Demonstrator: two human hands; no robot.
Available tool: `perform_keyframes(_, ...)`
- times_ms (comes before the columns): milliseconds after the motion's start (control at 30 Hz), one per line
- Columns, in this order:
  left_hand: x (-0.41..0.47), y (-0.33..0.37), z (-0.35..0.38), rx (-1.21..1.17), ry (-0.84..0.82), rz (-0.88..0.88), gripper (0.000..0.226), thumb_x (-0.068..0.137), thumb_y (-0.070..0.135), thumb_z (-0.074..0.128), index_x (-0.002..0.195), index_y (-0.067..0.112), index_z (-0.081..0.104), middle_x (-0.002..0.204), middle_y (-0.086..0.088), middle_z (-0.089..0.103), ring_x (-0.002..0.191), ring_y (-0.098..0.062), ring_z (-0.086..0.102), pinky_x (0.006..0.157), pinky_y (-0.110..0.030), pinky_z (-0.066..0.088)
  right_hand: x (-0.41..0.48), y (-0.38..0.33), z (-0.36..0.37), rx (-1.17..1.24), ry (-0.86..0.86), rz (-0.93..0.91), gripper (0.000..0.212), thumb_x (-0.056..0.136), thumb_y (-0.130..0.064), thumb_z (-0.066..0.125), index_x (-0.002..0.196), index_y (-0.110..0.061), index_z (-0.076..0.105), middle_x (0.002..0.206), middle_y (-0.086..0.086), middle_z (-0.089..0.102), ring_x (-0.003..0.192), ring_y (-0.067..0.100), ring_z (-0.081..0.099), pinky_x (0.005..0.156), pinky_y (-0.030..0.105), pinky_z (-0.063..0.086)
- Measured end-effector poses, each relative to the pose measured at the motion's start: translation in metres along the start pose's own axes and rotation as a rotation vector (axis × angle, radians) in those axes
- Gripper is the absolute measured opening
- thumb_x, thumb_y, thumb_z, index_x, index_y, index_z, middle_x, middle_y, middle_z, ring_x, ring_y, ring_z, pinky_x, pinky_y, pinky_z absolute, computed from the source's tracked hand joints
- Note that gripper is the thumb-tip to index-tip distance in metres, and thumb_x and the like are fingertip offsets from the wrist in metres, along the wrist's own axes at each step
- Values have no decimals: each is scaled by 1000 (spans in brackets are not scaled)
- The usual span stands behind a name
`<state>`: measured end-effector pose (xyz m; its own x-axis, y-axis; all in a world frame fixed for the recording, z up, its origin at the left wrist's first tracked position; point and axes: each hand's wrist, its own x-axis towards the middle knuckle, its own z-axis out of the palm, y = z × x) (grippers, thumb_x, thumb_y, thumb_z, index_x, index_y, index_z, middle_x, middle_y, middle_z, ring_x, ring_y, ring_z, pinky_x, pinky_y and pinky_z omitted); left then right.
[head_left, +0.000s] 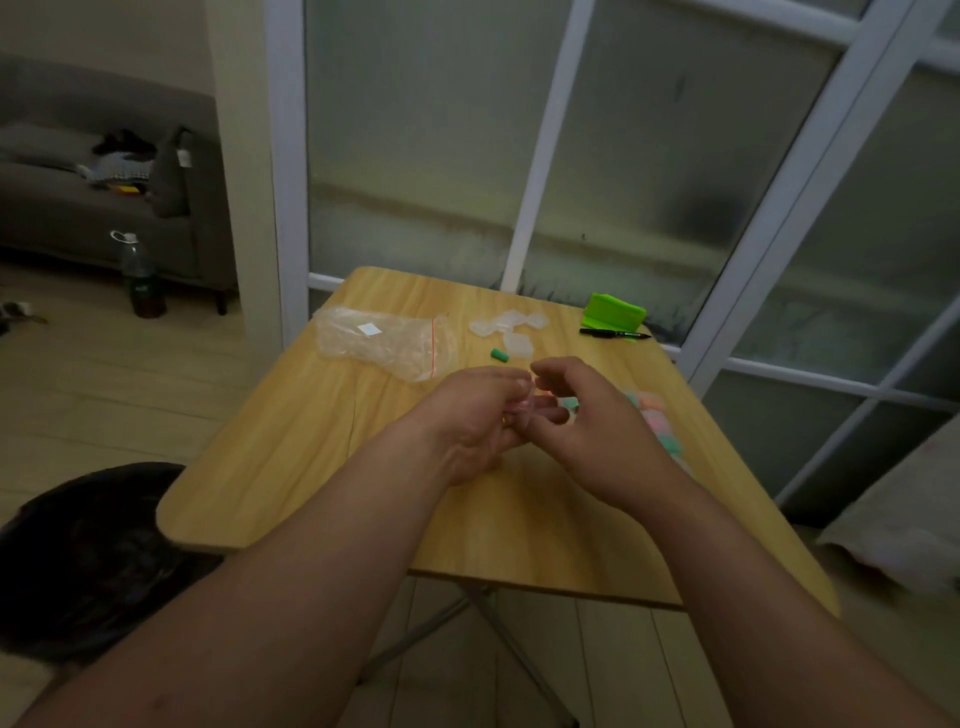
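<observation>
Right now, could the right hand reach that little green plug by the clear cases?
Probably yes. The green plug lies uncovered on the table just beyond the right hand, nothing between; but it and the left hand pinch a small clear piece.

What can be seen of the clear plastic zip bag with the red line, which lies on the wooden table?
The clear plastic zip bag is thin, crinkled film, lying flat on the far left part of the light wooden table, near its edge. A thin red line crosses it near its right end; a small white square label sits on its upper face. Whether it holds anything is unclear. Only the table touches it.
</observation>
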<state>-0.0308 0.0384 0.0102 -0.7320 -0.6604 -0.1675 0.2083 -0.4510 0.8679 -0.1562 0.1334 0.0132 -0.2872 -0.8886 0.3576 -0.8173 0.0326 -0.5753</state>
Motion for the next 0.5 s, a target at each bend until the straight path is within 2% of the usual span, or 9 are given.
perform_keyframes(67, -3, 0, 5, 7, -16, 11, 31, 106, -3, 42, 130, -5, 62, 116, -26, 73, 112, -35, 73, 87, -36, 64, -4, -1, -3, -14, 5, -15, 47, 92, -40, 79, 135, -30, 61, 125, -13, 65, 109, -5, 60, 86, 10, 48)
perform_keyframes(167, -4, -5, 11, 8, -14, 35, 31, 104, -7, 41, 117, -4, 69, 119, -30, 71, 113, -38, 72, 89, -37, 63, -11, -2, -7, -56, 27, -10, 38, 95, -40, 77, 129, -31, 64, 118, -14, 66, 102, -10, 59, 79, -3, 38)
perform_keyframes(267, -5, -11, 20, 32, -14, 43, 30, 105, -5, 42, 119, -4, 69, 118, -29, 72, 114, -38, 72, 86, -37, 64, -19, -1, -13, -100, 49, -2, 35, 96, -38, 75, 128, -29, 66, 119, -10, 65, 100, -12, 56, 78, -6, 34)
perform_keyframes(367, -2, -18, 33, 47, -18, 49, 28, 106, -3, 42, 121, -7, 65, 117, -29, 71, 111, -38, 72, 84, -37, 62, -25, 5, -22, -145, 79, 7, 32, 95, -39, 75, 126, -32, 67, 118, -11, 62, 100, -8, 56, 80, 1, 42)
perform_keyframes(500, -4, -27, 57, 71, -42, 28, 26, 105, -4, 42, 113, -4, 67, 102, -23, 69, 85, -24, 71, 83, -38, 61, -36, 17, -38, -248, 134, 19, 25, 93, -42, 70, 118, -39, 68, 110, -17, 61, 104, 6, 56, 89, 35, 53)
